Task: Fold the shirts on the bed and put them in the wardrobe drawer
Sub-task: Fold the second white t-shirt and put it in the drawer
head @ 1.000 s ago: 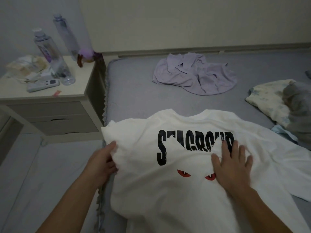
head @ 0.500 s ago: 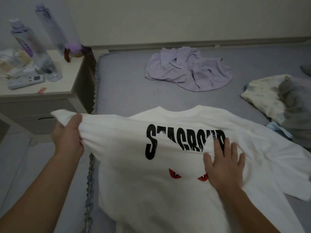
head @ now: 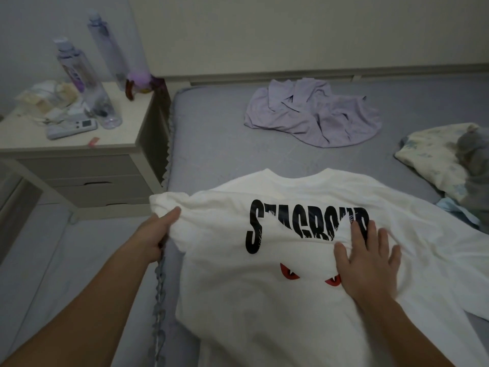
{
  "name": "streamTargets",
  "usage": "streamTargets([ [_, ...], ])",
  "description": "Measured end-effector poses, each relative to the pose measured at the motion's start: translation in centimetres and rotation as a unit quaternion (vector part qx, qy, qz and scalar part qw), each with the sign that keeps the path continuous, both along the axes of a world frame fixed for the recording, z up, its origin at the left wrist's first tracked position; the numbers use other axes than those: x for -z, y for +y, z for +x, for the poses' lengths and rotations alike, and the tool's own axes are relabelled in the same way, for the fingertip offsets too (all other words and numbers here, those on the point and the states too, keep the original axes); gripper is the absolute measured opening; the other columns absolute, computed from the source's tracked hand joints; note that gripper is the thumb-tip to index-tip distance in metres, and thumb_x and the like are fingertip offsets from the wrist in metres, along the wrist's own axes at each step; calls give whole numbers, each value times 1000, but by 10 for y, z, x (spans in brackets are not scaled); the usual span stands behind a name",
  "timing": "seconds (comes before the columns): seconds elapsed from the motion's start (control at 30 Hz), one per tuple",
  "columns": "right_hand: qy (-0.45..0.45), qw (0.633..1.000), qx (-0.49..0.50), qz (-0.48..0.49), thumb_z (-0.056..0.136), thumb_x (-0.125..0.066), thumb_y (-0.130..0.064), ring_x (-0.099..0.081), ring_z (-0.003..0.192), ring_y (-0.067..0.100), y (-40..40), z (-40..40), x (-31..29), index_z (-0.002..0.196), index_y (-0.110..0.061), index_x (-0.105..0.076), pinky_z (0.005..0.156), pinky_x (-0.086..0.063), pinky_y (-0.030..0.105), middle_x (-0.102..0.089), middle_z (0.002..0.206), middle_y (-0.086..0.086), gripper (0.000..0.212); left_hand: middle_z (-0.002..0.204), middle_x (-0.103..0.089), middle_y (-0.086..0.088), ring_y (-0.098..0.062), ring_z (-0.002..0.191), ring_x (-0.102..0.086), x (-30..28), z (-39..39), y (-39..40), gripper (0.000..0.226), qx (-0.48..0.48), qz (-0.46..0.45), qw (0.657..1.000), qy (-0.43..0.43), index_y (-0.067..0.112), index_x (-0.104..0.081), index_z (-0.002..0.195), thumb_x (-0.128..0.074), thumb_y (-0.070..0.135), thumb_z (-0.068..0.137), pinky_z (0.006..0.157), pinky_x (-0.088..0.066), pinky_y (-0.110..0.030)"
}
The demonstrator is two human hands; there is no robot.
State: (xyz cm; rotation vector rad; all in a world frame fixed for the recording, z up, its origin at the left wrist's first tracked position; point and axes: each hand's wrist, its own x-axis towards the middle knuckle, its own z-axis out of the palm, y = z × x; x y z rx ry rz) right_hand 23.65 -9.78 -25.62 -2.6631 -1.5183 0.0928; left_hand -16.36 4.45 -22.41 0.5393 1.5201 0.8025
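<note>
Pale wood nightstand (head: pixel 124 140) stood at far left beside the bed, serving as a table for two clear plastic bottles (head: pixel 87 80), a white remote control (head: pixel 72 127), some crumpled wrappers (head: pixel 43 98) and a small purple toy (head: pixel 141 82) at its back corner. Grey floor covering (head: pixel 53 260) lay below it. Left hand (head: pixel 156 234) was at the bed's near left edge, its grip closed on the bunched left sleeve of the white T-shirt (head: pixel 277 300), thumb on top of the fabric and fingers hidden beneath, the sleeve lifted slightly off the mattress. White T-shirt lay spread, print side up, on the near part of the grey bed (head: pixel 217 144), collar pointing away from the camera; black lettering and two red eye shapes were visible across its middle. Right hand (head: pixel 370 263) rested flat on the shirt, fingers straight and spread, palm down, covering the end of the lettering and part of one red eye; it held nothing. Lilac shirt (head: pixel 315 112) lay crumpled farther back on the bed, well apart from the white one. At far right, a pale floral cloth (head: pixel 428 154) and a grey garment (head: pixel 476 165) were heaped together at the bed's edge, the grey piece partly on top.
</note>
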Motion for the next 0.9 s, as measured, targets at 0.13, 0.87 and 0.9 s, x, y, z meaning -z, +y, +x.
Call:
streamTargets([
  [0.13,3,1000,2,-3,90,-12,-60,1,152,26,0,0,0,157,-30,-11,121,1,51,-6,166,5,73,82,-64,1,-21,82,-58,-3,2,-6,13,-166,141,960,177,12,-70,98,-65,18,88,77,-47,-31],
  [0.87,89,966,-197,-139,97,-13,-58,13,151,32,193,-142,-22,158,-27,-1,120,6,54,13,165,4,70,124,-65,-7,-24,110,-64,2,-33,-10,42,-187,167,963,-96,10,-53,135,-61,17,95,86,-53,-39],
  [0.9,82,967,-196,-140,97,-14,-59,13,151,32,202,-139,-24,158,-26,1,120,6,54,14,165,4,70,120,-67,-5,-21,106,-66,-1,-31,-2,39,-181,185,962,-87,12,-54,132,-62,18,94,86,-54,-39],
])
